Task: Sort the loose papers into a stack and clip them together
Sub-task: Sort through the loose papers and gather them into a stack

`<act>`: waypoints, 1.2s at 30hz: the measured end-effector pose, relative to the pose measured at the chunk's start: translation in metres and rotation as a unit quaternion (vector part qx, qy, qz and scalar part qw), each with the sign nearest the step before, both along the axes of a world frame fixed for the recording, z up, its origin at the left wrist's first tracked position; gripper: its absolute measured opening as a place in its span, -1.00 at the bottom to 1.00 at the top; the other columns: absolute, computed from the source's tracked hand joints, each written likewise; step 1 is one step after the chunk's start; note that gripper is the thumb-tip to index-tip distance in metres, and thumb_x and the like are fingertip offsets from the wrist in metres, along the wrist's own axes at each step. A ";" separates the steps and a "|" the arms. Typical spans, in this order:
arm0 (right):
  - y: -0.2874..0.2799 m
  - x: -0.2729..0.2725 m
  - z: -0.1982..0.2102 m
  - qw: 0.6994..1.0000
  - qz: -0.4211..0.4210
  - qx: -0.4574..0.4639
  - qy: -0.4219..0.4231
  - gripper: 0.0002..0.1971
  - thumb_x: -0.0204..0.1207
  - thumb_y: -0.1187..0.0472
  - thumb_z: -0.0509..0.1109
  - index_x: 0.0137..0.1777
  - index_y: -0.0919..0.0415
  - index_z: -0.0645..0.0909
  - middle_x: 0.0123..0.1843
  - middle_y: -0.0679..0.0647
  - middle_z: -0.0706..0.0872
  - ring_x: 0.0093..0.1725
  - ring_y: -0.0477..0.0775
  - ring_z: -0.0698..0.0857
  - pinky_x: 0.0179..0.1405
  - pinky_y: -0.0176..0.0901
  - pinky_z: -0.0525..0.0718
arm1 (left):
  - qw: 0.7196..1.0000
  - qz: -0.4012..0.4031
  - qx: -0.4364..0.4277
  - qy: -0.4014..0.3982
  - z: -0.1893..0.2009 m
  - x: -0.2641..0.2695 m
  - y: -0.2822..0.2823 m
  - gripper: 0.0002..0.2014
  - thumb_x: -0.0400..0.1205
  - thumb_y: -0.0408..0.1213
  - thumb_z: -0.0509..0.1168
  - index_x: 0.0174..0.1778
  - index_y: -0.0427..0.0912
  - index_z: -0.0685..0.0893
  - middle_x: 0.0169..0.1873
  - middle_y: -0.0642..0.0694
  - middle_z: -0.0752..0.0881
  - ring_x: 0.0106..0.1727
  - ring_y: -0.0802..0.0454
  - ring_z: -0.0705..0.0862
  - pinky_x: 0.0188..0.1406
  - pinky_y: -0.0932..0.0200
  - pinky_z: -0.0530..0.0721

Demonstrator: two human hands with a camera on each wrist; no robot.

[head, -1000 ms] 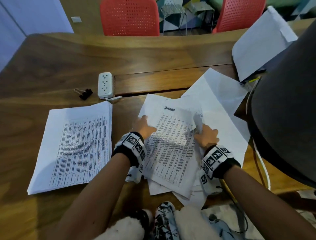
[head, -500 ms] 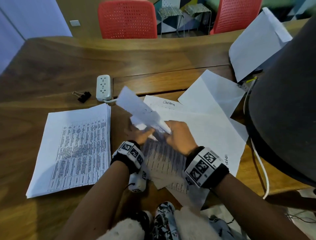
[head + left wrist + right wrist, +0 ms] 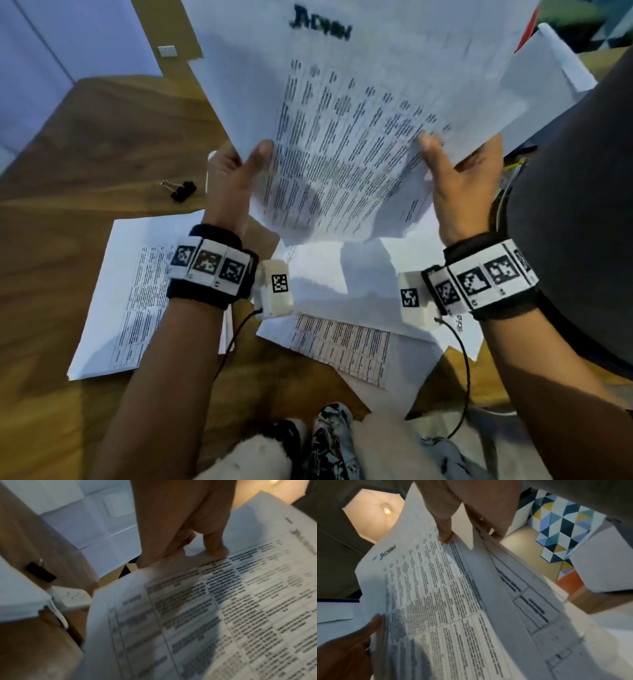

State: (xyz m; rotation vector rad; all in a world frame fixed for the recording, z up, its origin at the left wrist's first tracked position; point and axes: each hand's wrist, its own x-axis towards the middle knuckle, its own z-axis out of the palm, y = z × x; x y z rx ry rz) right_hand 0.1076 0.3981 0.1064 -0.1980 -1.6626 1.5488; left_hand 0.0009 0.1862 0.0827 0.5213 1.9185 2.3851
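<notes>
Above the brown wooden table [image 3: 102, 137], a sheaf of white printed sheets [image 3: 359, 137] hangs long axis upright, left hand [image 3: 233, 178] and right hand [image 3: 459, 185] each pinching a lower side. The squared white paper stack [image 3: 113, 301] lies leftward, probably nearer the left hand; the small black binder clip [image 3: 183, 191] sits beyond it.

head view downward, wrist views close, sharing papers [image 3: 359, 137]

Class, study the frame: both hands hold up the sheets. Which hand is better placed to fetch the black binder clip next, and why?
Left, probably. The binder clip lies on the table beside the left hand; the right hand grips the sheets farther away.
</notes>
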 end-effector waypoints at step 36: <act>-0.079 -0.015 -0.074 0.979 -0.045 -0.043 -0.196 -0.72 0.47 0.61 0.00 0.10 0.43 0.40 -0.17 0.00 0.54 -0.13 -0.02 0.55 -0.07 -0.14 0.57 | 0.956 -0.083 -0.247 -0.138 -0.062 0.015 -0.028 -0.49 0.64 -0.22 0.24 0.52 -0.22 0.35 0.45 -0.15 0.50 0.47 -0.09 0.46 0.52 -0.14 0.38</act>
